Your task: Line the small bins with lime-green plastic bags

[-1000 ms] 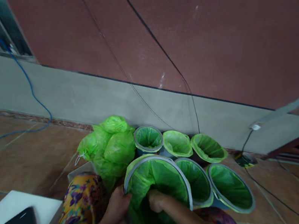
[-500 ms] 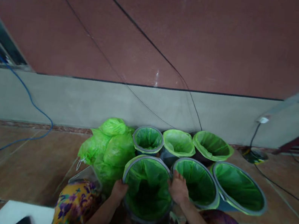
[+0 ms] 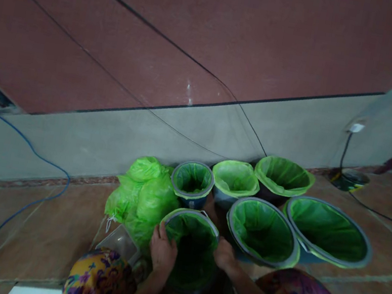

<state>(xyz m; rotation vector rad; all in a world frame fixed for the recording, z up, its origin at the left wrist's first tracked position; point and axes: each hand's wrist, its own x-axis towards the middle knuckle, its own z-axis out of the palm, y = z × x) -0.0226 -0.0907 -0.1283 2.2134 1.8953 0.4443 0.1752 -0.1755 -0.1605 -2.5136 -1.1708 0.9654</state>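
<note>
Right in front of me stands a trash bin with a grey rim, lined with a green garbage bag folded out over the edge. My left hand grips the left side of the rim, its fingers bent over the edge. On the opposite side, my right hand is closed on the rim with its fingertips partly hidden. A second lined bin stands close beside my right hand. The inside of the held bin is dark, so its bottom cannot be made out.
Several more lined bins stand toward the wall. Filled green bags are piled left of them, near a clear plastic container. A blue cable crosses the floor; a black bowl-like thing lies at the right.
My left hand has moved up along the rim, its fingers now over the edge. My right hand has shifted down the right side. The view has tilted, and the held bin sits farther from its right neighbour.
</note>
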